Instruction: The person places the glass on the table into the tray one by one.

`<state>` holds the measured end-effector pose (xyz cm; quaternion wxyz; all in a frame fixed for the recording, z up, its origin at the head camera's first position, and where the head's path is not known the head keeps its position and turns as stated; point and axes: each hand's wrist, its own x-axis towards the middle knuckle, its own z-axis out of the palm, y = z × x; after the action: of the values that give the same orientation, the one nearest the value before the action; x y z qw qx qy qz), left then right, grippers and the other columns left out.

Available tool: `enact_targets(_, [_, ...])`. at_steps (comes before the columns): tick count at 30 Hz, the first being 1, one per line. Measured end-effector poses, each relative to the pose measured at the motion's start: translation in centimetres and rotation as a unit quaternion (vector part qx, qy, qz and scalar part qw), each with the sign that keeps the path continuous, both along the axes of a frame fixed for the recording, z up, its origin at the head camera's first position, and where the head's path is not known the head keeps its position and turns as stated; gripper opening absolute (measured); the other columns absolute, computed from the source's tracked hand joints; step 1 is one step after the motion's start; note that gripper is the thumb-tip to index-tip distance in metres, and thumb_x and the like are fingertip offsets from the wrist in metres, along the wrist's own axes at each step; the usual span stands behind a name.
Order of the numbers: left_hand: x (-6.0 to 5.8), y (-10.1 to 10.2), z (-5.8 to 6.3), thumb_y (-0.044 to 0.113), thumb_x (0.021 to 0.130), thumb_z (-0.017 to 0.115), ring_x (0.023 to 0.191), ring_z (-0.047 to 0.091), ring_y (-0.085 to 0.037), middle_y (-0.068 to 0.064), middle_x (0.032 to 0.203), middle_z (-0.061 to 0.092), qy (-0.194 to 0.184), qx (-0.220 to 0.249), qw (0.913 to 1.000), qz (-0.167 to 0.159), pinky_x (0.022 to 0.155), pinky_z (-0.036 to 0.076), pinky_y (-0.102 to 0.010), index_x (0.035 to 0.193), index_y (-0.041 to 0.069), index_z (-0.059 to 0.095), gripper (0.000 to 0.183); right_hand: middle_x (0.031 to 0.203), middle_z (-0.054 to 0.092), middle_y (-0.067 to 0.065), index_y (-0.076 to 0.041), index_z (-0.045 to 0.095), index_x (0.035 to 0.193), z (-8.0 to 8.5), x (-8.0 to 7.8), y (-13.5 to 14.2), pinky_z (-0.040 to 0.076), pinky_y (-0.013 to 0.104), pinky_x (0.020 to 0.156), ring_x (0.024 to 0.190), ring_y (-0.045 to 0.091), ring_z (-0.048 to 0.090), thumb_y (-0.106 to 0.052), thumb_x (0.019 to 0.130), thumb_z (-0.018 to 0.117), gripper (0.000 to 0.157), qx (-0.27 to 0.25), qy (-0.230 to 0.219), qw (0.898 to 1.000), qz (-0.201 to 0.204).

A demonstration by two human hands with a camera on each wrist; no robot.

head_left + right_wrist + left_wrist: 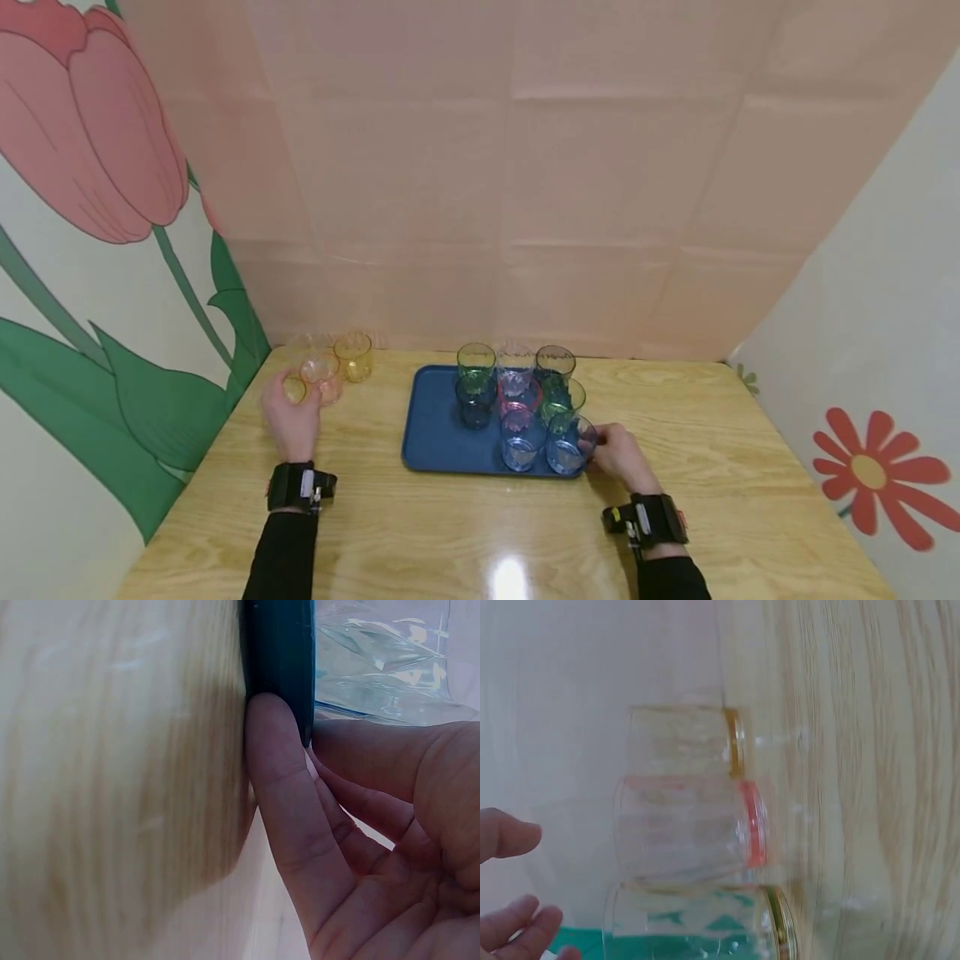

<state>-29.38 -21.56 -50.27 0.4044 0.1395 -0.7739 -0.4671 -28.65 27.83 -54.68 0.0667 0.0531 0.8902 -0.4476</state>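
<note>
My left hand (292,423) is beside a yellow-green-tinted glass (697,922) at the table's left side. In the left wrist view its thumb and fingers (532,930) are spread apart, with a gap to the glasses. A pink-tinted glass (322,379) and an amber glass (356,358) stand in line with it. At its front right corner, a blue tray (442,446) is pinched by my right hand (621,457), one finger against its underside and the thumb over its rim. The nearest glass to that hand is a blue one (566,450) on the tray.
Several more glasses stand close together on the tray, among them a green one (476,360), a dark blue one (475,410) and a second blue one (521,446). A pink paper-like backdrop (510,208) rises behind the wooden table (420,533), with painted walls at both sides.
</note>
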Motion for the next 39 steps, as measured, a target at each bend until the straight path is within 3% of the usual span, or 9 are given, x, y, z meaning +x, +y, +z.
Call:
enact_targets(6, [0.1, -1.3, -0.5, 0.004, 0.08, 0.081, 0.133, 0.036, -0.052, -0.036, 0.138, 0.044, -0.058, -0.008, 0.9983, 0.005, 0.113, 0.025, -0.059, 0.138, -0.015, 0.044, 0.072, 0.09, 0.067, 0.01, 0.003, 0.071, 0.097, 0.1, 0.0, 0.0, 0.06, 0.036, 0.066, 0.079, 0.021, 0.065, 0.005, 0.096, 0.062, 0.01, 0.002, -0.006, 1.0, -0.003])
enact_targets(11, [0.3, -1.9, -0.6, 0.011, 0.083, 0.08, 0.142, 0.026, -0.052, -0.038, 0.15, 0.03, -0.131, 0.027, 0.991, -0.008, 0.118, 0.021, -0.059, 0.151, -0.013, 0.026, 0.091, 0.09, 0.067, 0.01, 0.003, 0.071, 0.098, 0.2, 0.0, 0.1, 0.06, 0.036, 0.066, 0.079, 0.021, 0.064, 0.005, 0.096, 0.062, 0.01, 0.004, -0.005, 1.0, -0.002])
enact_targets(17, [0.3, -2.5, -0.8, 0.009, 0.085, 0.079, 0.144, 0.022, -0.054, -0.041, 0.153, 0.022, -0.178, 0.055, 0.9822, -0.025, 0.119, 0.019, -0.059, 0.155, -0.012, 0.013, 0.099, 0.09, 0.067, 0.01, 0.003, 0.07, 0.097, 0.0, 0.0, 0.1, 0.06, 0.037, 0.065, 0.079, 0.021, 0.064, 0.006, 0.096, 0.061, 0.009, 0.005, 0.004, 1.0, 0.001])
enact_targets(23, [0.3, -2.9, -1.3, 0.008, 0.089, 0.075, 0.145, 0.019, -0.055, -0.042, 0.156, 0.016, -0.201, 0.063, 0.9771, -0.033, 0.119, 0.017, -0.061, 0.157, -0.01, 0.007, 0.098, 0.089, 0.068, 0.01, 0.006, 0.07, 0.097, -0.1, 0.1, 0.0, 0.06, 0.037, 0.065, 0.077, 0.021, 0.066, 0.007, 0.094, 0.062, 0.009, -0.002, 0.017, 1.0, 0.005])
enact_targets(31, [0.5, -3.5, -1.5, 0.012, 0.089, 0.074, 0.138, 0.028, -0.059, -0.046, 0.148, 0.024, -0.215, 0.065, 0.9737, -0.038, 0.115, 0.023, -0.064, 0.155, -0.013, 0.009, 0.095, 0.095, 0.069, 0.014, 0.006, 0.071, 0.098, -0.1, 0.1, 0.0, 0.06, 0.037, 0.065, 0.079, 0.022, 0.067, 0.006, 0.094, 0.063, 0.009, -0.007, 0.016, 1.0, -0.001])
enact_targets(39, [1.0, -3.3, -1.1, 0.014, 0.081, 0.083, 0.129, 0.036, -0.055, -0.039, 0.138, 0.032, -0.195, 0.079, 0.9776, -0.01, 0.11, 0.03, -0.062, 0.142, -0.016, 0.031, 0.086, 0.094, 0.068, 0.012, 0.006, 0.072, 0.101, 0.0, 0.1, -0.1, 0.06, 0.037, 0.066, 0.079, 0.021, 0.066, 0.004, 0.095, 0.064, 0.01, -0.002, 0.007, 1.0, -0.004])
